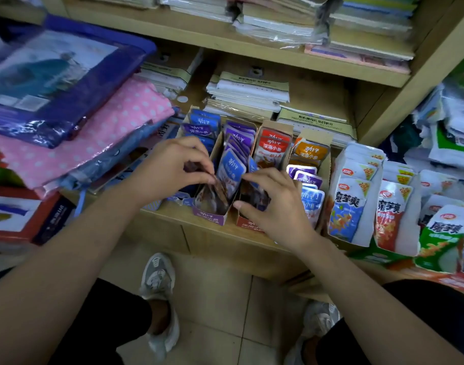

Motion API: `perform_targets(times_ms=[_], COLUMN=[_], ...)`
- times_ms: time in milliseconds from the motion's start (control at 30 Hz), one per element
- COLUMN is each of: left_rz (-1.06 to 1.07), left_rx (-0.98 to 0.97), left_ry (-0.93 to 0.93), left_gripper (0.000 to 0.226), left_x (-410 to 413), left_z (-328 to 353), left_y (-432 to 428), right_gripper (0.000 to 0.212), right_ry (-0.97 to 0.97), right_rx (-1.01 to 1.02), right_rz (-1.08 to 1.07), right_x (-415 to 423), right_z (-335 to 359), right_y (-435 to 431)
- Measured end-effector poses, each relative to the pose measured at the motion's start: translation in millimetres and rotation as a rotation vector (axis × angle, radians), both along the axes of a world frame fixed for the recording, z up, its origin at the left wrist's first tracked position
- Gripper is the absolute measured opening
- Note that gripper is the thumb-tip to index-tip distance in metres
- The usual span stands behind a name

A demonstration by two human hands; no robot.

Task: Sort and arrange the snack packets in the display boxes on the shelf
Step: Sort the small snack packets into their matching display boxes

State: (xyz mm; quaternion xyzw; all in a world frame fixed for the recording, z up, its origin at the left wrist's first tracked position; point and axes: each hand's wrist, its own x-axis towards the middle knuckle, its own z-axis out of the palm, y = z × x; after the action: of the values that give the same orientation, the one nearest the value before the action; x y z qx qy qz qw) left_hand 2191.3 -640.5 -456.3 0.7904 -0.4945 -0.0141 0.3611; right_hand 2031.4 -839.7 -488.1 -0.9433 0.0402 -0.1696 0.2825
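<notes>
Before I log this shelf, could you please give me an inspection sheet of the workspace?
Surface: wooden shelf, light brown.
Job's things: packets upright in boxes; a blue packet among purple ones.
Clutter: fabric packs left, notebooks behind, white bags right.
Grippers: left hand pinches packets in the purple box; right hand grips packets in the red box.
Cables: nothing seen.
Surroundings: tiled floor, shoes.

The right grip (273, 206) covers most of the red display box (248, 223), so the packets under it are hidden. The dark thing (195, 167) pinched in the left grip (170, 167) is blurred, perhaps a packet. The notebook stacks (278, 19) are cut off by the top edge, the green packets (441, 248) by the right.
</notes>
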Motion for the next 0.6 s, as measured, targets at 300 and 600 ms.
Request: perform_targets(times_ms=[300,600], left_rz=[0.153,0.236], left_rx=[-0.311,-0.525], left_ry=[-0.045,0.212], left_gripper=[0.017,0.012], left_x=[-13,-23], left_z=[21,35], left_y=[-24,-50], right_gripper=[0.043,0.026], right_ry=[-0.073,-0.083], right_rx=[0.388,0.526], right_rz=[-0.077,-0.089], right_x=[11,14], right_z=[11,46], right_y=[20,-4])
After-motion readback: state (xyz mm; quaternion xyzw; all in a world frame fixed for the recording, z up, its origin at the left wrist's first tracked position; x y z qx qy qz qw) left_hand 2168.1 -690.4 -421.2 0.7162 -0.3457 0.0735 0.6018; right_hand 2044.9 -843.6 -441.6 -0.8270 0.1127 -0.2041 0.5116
